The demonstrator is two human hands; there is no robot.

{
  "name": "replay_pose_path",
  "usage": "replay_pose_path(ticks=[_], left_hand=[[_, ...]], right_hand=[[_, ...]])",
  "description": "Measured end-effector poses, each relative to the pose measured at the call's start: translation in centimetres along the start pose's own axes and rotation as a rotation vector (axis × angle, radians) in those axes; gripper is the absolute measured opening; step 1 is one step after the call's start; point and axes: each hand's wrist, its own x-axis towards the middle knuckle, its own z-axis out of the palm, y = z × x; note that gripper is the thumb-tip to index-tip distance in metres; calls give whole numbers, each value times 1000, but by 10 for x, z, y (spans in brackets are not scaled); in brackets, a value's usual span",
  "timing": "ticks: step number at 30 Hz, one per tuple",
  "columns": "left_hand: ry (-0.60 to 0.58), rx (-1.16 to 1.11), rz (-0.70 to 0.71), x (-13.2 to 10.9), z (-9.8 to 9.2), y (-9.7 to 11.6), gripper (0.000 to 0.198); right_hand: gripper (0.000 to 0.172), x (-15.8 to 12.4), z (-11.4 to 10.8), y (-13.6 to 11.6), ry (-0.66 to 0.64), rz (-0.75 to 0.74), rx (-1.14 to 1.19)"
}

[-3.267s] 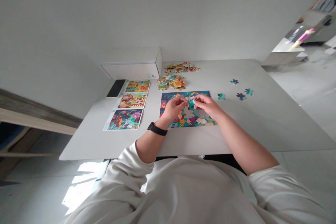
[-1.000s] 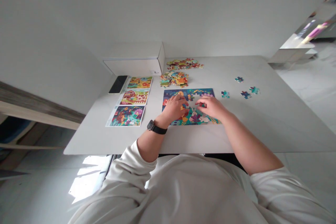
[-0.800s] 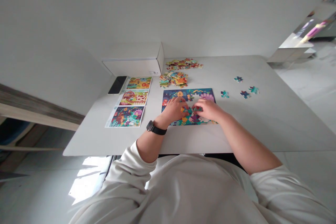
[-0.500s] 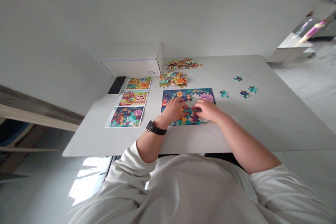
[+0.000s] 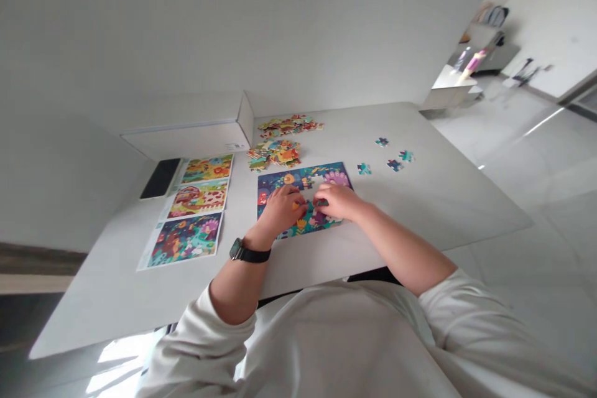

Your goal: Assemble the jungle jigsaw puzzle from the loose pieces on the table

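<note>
A mostly assembled jigsaw puzzle [image 5: 268,183] with a dark blue night scene lies on the table in front of me. A gap in its upper right part shows the pale surface below. My left hand [image 5: 282,208] rests on the puzzle's middle, fingers curved and apart, with puzzle surface showing between thumb and forefinger. Close beside it, my right hand [image 5: 340,201] pinches a small dark puzzle piece [image 5: 321,203] at the fingertips, low over the puzzle. The fingers partly hide that piece and the picture beneath.
Several loose pieces, among them a teal piece [image 5: 364,168], lie to the right. Two heaps of pieces [image 5: 275,154] sit behind the puzzle. To the left are picture sheets [image 5: 186,239], a phone [image 5: 160,178] and a white box [image 5: 196,137]. The table [image 5: 107,267] stands against a wall.
The view has turned to the right, so the table's things appear farther left. Both hands stay over the puzzle's middle, with little visible change in their grip.
</note>
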Motion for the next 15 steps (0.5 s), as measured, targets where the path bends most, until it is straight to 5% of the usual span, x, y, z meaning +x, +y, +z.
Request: replay_pose_path(ticks=[9, 15], left_hand=[[217, -134, 123, 8, -8, 8, 19], [273, -194, 115, 17, -25, 30, 21]], right_hand=[[14, 3, -5, 9, 100, -25, 105], [13, -4, -35, 27, 187, 52, 170]])
